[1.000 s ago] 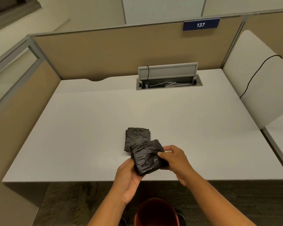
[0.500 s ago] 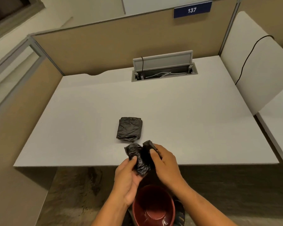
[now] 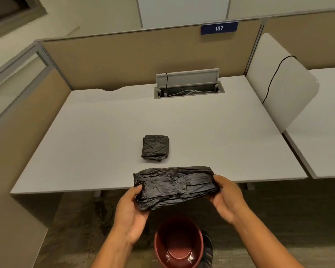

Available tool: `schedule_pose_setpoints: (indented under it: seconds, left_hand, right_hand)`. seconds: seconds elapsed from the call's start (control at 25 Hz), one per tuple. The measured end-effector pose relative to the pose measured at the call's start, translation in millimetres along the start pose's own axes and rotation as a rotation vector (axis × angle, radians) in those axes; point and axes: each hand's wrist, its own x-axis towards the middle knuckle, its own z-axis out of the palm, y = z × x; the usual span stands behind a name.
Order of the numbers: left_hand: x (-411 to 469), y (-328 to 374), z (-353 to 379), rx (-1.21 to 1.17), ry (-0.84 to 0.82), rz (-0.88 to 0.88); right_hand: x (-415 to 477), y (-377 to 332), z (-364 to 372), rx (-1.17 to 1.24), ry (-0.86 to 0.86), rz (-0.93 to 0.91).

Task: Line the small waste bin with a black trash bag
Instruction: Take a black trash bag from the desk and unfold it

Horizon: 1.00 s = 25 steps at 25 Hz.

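I hold a partly unfolded black trash bag [image 3: 175, 186] stretched wide between both hands, just past the desk's near edge. My left hand [image 3: 131, 211] pinches its left end and my right hand [image 3: 227, 198] grips its right end. Below the bag, on the floor, stands the small dark red waste bin [image 3: 179, 246], round, open and with nothing inside. A second black bag [image 3: 155, 147], still folded into a small square, lies on the white desk [image 3: 104, 132] behind the held one.
The desk is walled by tan cubicle partitions [image 3: 124, 60] at the back and left. An open cable tray [image 3: 189, 90] sits at the desk's back edge. A white divider [image 3: 278, 80] with a black cable stands on the right. The floor is dark carpet.
The bag was a small folded wad held between both hands; my hands have moved apart and it is now spread into a wide strip. The view has tilted down, showing more of the bin.
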Motion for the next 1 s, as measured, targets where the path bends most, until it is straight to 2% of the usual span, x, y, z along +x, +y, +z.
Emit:
schedule_pose_setpoints:
  seconds: [0.12, 0.2, 0.32, 0.4, 0.48, 0.56, 0.6, 0.68, 0.72, 0.8, 0.84, 0.92, 1.0]
  left_hand:
    - [-21.7, 12.3, -36.8, 0.0, -0.057, 0.0]
    - [-33.8, 12.3, -58.0, -0.004, -0.096, -0.011]
    - [-49.4, 5.9, -81.8, -0.004, -0.146, -0.014]
    - [-56.6, -1.6, -91.4, -0.01, -0.173, -0.016]
    - [-65.0, -7.9, -96.7, -0.003, -0.193, -0.025]
    - [-74.5, -11.8, -99.4, -0.002, -0.187, -0.029]
    - [-79.4, -12.4, -99.9, 0.003, -0.183, -0.028]
    - [-89.1, -11.7, -99.3, 0.027, -0.189, -0.031]
    - [-92.9, -11.6, -97.6, 0.029, -0.19, -0.036]
    - [-100.3, -11.5, -93.3, -0.014, -0.191, -0.044]
    - [-103.8, -11.5, -91.1, -0.052, -0.193, -0.042]
    - [-107.8, -12.0, -87.4, -0.12, -0.186, -0.049]
    - [-107.8, -15.0, -87.4, -0.128, -0.17, -0.037]
  right_hand:
    - [-29.1, 25.6, 1.3, -0.118, 0.008, -0.017]
    - [-49.1, 45.1, 6.0, -0.319, 0.066, -0.095]
    - [-89.2, 75.8, 28.1, -0.721, 0.242, -0.388]
    - [-119.6, 96.4, 48.9, -0.906, 0.176, -0.602]
    - [-141.7, 122.4, 66.8, -1.209, 0.096, -0.7]
    - [-161.2, 144.0, 82.3, -1.547, 0.18, -0.853]
    - [-169.4, 149.1, 88.3, -1.636, 0.217, -0.934]
    - [-177.6, 151.1, 94.0, -1.72, 0.169, -1.007]
    - [-178.2, 150.3, 94.0, -1.71, 0.062, -0.959]
    - [-176.0, 149.3, 93.3, -1.555, -0.214, -0.729]
    - [-174.8, 150.6, 92.1, -1.483, -0.304, -0.669]
    - [-171.8, 150.7, 90.6, -1.404, -0.34, -0.729]
    - [-171.3, 145.3, 89.6, -1.355, -0.277, -0.776]
